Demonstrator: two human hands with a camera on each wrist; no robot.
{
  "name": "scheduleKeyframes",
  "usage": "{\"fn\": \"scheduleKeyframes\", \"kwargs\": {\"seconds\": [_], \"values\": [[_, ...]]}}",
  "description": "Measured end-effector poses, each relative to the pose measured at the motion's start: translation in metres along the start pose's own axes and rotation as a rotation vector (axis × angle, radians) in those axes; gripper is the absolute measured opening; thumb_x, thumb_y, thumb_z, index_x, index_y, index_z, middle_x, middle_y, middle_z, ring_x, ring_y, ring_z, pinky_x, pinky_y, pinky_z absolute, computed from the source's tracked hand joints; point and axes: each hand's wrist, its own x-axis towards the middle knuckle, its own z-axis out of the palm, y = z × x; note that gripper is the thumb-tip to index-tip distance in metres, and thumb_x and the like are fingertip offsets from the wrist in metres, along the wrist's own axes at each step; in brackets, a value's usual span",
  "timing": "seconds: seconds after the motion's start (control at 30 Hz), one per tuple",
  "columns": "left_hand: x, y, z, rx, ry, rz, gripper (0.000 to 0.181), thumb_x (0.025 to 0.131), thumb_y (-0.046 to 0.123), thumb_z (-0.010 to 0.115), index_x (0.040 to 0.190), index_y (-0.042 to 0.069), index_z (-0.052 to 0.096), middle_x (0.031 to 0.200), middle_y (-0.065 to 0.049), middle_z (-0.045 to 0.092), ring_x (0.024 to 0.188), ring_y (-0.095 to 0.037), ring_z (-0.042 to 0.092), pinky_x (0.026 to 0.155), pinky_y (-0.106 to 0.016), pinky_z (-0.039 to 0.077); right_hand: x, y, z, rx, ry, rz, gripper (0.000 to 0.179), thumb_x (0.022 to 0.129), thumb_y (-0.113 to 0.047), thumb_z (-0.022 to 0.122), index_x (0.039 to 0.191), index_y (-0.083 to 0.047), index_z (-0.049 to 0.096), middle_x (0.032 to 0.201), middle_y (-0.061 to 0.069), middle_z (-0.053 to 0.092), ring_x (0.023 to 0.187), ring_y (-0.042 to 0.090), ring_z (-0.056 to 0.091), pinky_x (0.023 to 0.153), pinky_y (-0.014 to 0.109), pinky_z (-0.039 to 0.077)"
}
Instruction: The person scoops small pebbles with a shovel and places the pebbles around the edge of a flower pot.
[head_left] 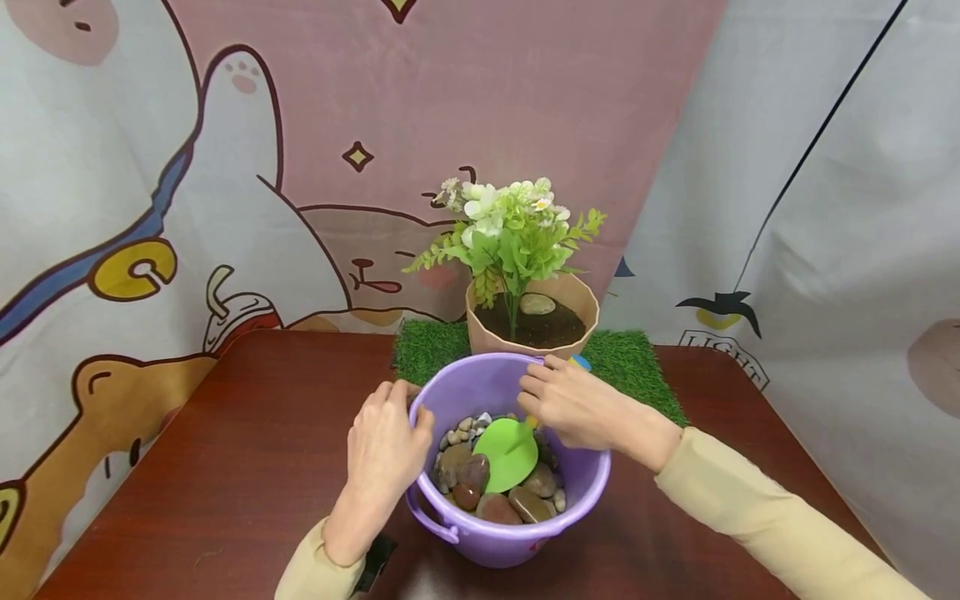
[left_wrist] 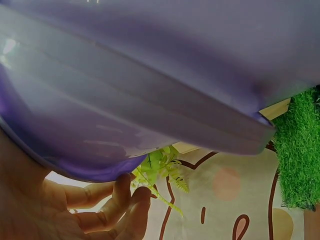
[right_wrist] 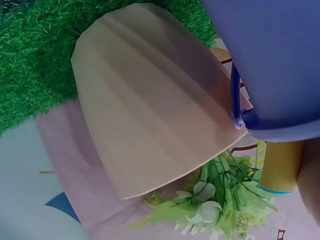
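A purple bucket [head_left: 465, 392] stands on the table with stones [head_left: 531, 504] inside, large smooth brown ones and small pale pebbles. My left hand [head_left: 386, 437] holds the bucket's left rim; in the left wrist view its fingers [left_wrist: 102, 200] curl at the rim's edge. Over the right side of the bucket, my right hand [head_left: 573, 400] grips a toy shovel [head_left: 506, 454] by its handle, the green blade pointing down onto the stones. The handle [right_wrist: 281, 167] is yellow with a blue end, and most of it is hidden by the hand in the head view.
Behind the bucket, a beige flowerpot [head_left: 491, 340] holds dark soil, a pale stone [head_left: 537, 304] and white flowers [head_left: 510, 217]. Artificial grass matting [head_left: 633, 367] lies beneath it on the brown table [head_left: 292, 400]. A printed cartoon cloth hangs behind the table.
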Motion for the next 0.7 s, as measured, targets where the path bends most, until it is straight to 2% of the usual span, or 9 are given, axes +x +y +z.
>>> {"fn": "scheduleKeyframes", "kwargs": {"seconds": [0.17,0.27,0.43,0.53,0.7], "values": [[0.0,0.0,0.0,-0.003,0.002,0.0,0.019,0.078,0.014,0.063,0.093,0.004,0.068,0.086,-0.011,0.065,0.081,-0.031,0.063,0.067,-0.049,0.05,0.0,0.001,0.005,-0.003,0.022,0.0,0.02,0.068,-0.013,0.071,0.08,-0.014,0.055,0.078,-0.001,0.057,0.076,0.019,0.051,0.07,0.033,0.04],[0.0,0.001,0.0,-0.004,0.0,-0.001,0.018,0.078,0.014,0.064,0.093,0.004,0.068,0.086,-0.01,0.065,0.081,-0.031,0.063,0.066,-0.049,0.05,0.002,0.0,0.008,0.01,0.051,-0.002,0.02,0.071,-0.022,0.072,0.081,-0.015,0.056,0.077,-0.002,0.057,0.075,0.018,0.051,0.068,0.032,0.04],[0.001,0.001,0.0,-0.004,0.007,0.001,0.018,0.078,0.014,0.063,0.092,0.005,0.068,0.085,-0.01,0.065,0.081,-0.032,0.063,0.067,-0.049,0.05,0.005,-0.002,0.01,0.133,0.086,0.016,0.024,0.075,-0.034,0.073,0.086,-0.017,0.06,0.079,-0.005,0.059,0.077,0.015,0.053,0.072,0.032,0.044],[0.001,0.001,0.0,-0.007,0.01,0.003,0.018,0.077,0.014,0.062,0.092,0.005,0.068,0.085,-0.01,0.065,0.081,-0.032,0.063,0.068,-0.049,0.05,0.005,-0.002,0.01,0.177,0.107,0.031,0.023,0.074,-0.032,0.074,0.087,-0.017,0.061,0.08,-0.006,0.06,0.078,0.014,0.055,0.074,0.032,0.046],[0.0,0.001,0.001,-0.01,0.005,-0.003,0.018,0.077,0.013,0.061,0.092,0.005,0.068,0.085,-0.01,0.065,0.081,-0.032,0.063,0.067,-0.049,0.049,0.004,-0.002,0.01,0.181,0.142,0.048,0.022,0.073,-0.031,0.074,0.087,-0.018,0.062,0.081,-0.006,0.061,0.078,0.013,0.055,0.071,0.029,0.043]]}}
